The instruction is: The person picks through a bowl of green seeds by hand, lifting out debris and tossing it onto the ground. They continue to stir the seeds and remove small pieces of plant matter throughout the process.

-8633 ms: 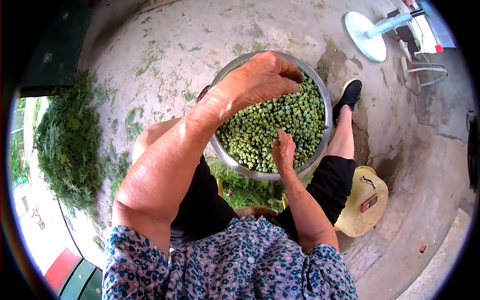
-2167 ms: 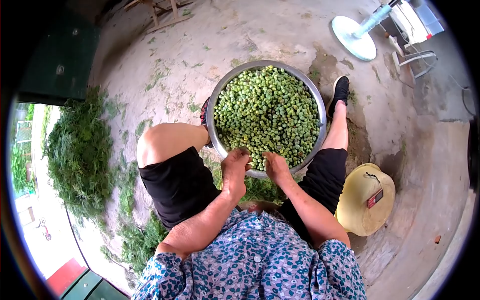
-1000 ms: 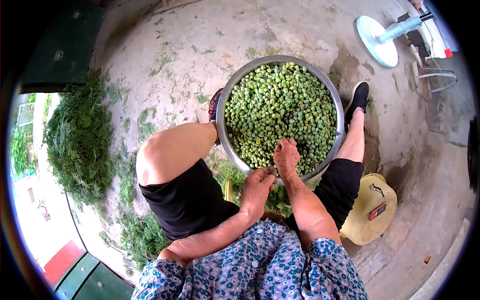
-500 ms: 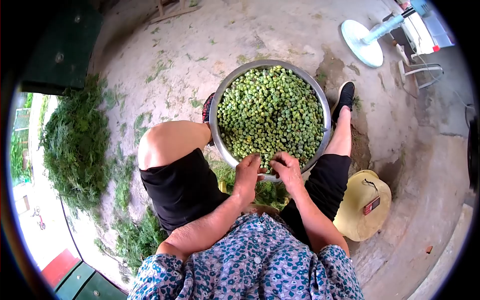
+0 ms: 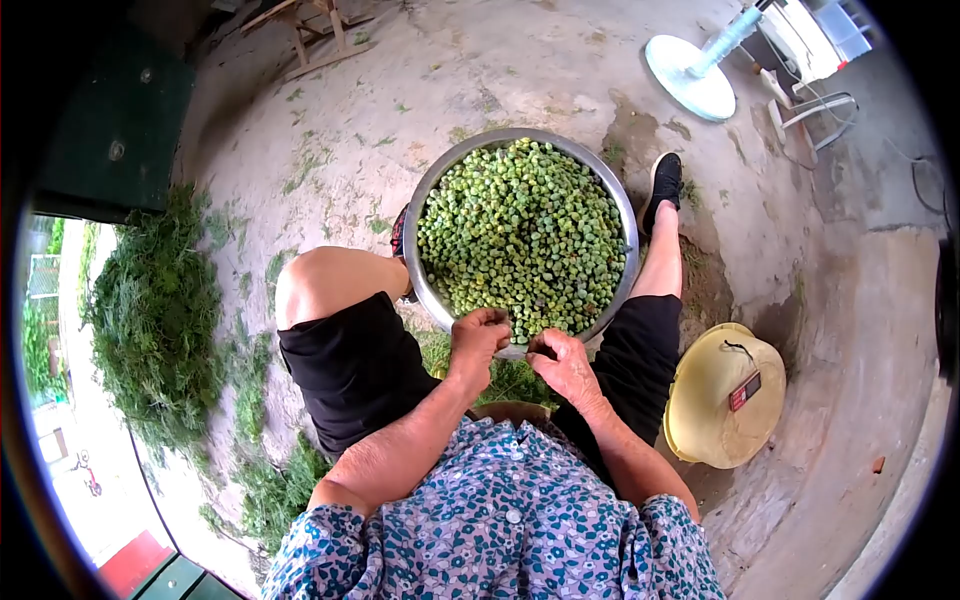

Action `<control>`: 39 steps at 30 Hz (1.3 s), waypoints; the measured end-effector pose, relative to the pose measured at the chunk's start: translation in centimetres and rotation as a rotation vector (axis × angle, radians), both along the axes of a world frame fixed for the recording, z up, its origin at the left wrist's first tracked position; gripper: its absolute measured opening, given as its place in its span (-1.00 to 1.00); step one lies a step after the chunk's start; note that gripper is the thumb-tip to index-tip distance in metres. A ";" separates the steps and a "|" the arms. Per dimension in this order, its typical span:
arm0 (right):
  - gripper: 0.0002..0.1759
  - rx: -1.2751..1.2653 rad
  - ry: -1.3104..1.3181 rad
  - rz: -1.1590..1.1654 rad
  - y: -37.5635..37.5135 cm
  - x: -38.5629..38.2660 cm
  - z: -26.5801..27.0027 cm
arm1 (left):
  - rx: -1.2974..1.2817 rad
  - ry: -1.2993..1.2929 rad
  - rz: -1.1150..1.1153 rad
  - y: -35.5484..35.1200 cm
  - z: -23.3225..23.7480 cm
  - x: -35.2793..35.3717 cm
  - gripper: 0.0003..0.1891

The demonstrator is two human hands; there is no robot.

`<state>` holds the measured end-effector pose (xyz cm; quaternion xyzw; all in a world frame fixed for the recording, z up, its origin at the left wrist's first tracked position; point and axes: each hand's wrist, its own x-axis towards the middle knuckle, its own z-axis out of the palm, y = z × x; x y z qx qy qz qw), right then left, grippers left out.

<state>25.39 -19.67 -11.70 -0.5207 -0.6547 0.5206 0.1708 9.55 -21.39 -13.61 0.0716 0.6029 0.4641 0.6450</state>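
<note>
A wide metal bowl point(image 5: 428, 290) heaped with small round green fruits or pods point(image 5: 520, 235) stands between the legs. At its near rim my left hand point(image 5: 479, 345) has its fingers curled and closed, thumb side toward the bowl. My right hand point(image 5: 560, 362) is just right of it, also at the near rim, with fingers bent and pressed together. The two hands are a small gap apart. Anything between the fingertips is too small to make out.
A green leafy heap point(image 5: 155, 320) lies at the left, with more sprigs point(image 5: 280, 490) below. A yellow basin point(image 5: 720, 420) bearing a small red device point(image 5: 745, 391) is at the right. Beyond are a fan base point(image 5: 690, 78) and a wooden stand point(image 5: 335, 60).
The view has shifted, so the bowl and fan base appear further left. My hands have moved slightly apart at the near rim and remain closed.
</note>
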 end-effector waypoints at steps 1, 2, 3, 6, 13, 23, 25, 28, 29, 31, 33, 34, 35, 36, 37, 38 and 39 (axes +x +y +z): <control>-0.82 0.003 -0.046 0.012 -0.2 0.1 -0.2 | 0.001 -0.030 0.035 0.1 -0.1 0.1 -0.81; -0.82 0.006 -0.092 0.024 -0.4 0.1 -0.5 | 0.003 -0.060 0.071 0.2 0.0 0.3 -0.80; -0.82 0.009 -0.137 0.036 -0.6 0.2 -0.9 | 0.004 -0.090 0.107 0.3 0.1 0.5 -0.79; -0.82 -0.042 -0.231 0.110 -1.3 0.2 -1.6 | 0.025 -0.128 0.051 0.4 0.7 0.8 -0.77; -0.85 0.099 -0.311 0.135 -1.1 -0.5 -4.1 | -0.042 -0.028 -0.002 -0.1 0.5 0.0 -0.73; -0.90 0.204 -0.329 -0.246 6.0 -4.9 -9.9 | -0.132 -0.013 0.115 -0.3 1.1 -0.1 -0.82; -0.86 0.177 -0.432 -0.238 6.9 -5.8 -10.5 | -0.152 -0.005 0.100 -0.2 1.6 -0.2 -0.83; -0.79 0.197 -0.573 -0.192 7.2 -6.7 -11.2 | -0.160 -0.013 0.100 -0.1 1.8 -0.2 -0.83; -0.80 0.220 -0.590 -0.176 7.2 -6.8 -11.6 | -0.156 -0.017 0.101 0.0 1.8 -0.2 -0.83; -0.85 0.227 -0.592 -0.176 7.3 -6.8 -12.4 | -0.144 -0.026 0.100 0.0 1.8 -0.2 -0.83; -0.89 0.275 -0.507 -0.205 7.2 -6.2 -13.3 | -0.137 -0.040 0.105 -0.1 1.8 -0.1 -0.83; -0.90 0.319 -0.418 -0.234 7.1 -5.6 -13.8 | -0.131 -0.045 0.108 0.0 2.0 -0.2 -0.83; -0.91 0.363 -0.329 -0.263 7.1 -4.8 -14.4 | -0.124 -0.050 0.111 0.1 2.2 -0.2 -0.83; -0.91 0.212 -0.199 -0.304 7.0 -3.8 -15.2 | -0.136 -0.045 0.117 0.1 2.2 -0.2 -0.82; -0.90 -0.100 -0.054 -0.402 7.0 -3.9 -12.2 | -0.147 -0.040 0.122 0.1 2.0 -0.3 -0.81; -0.89 -0.264 0.078 -0.454 7.1 -3.7 -9.5 | -0.158 -0.036 0.126 0.2 1.9 -0.3 -0.81; -0.87 -0.429 0.212 -0.503 6.9 -3.4 -7.9 | -0.158 -0.027 0.123 0.2 1.8 -0.3 -0.80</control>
